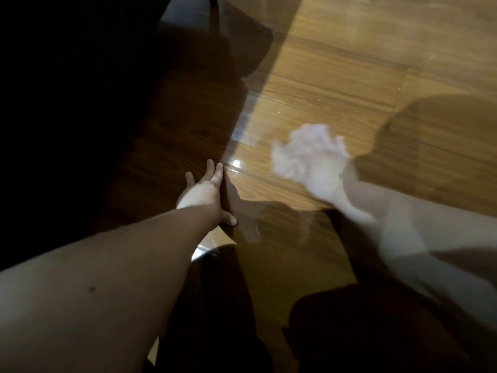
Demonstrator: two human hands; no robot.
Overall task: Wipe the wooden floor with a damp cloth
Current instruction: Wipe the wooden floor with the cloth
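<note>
Head view is all there is, so: left hand (208, 188) is planted flat on the wooden floor (336, 84), fingers (219, 172) stretched out and lying close side by side, holding nothing; looks to me like a prop, taking the body's weight so the other arm is free to reach out over the boards; it sits right on the line where the dark shadow meets the sunlit strip.

Right hand (322, 170) is badly motion-blurred out in the lit part of the floor, well apart from the left; the pale, crumpled shape at its far end is the cloth (306, 146), bunched up under or in the hand; honestly can't tell whether the fingers are clamped around it or just pressing it down flat, the smear eats all the detail; the blur itself says mid-swipe to me.

Floor has shiny wet-looking glints just beside the left fingertips, so I'd guess that strip has been gone over; the far boards toward the top right look duller, probably not done yet; a dark furniture leg (215, 14) stands at the top edge in shadow.
</note>
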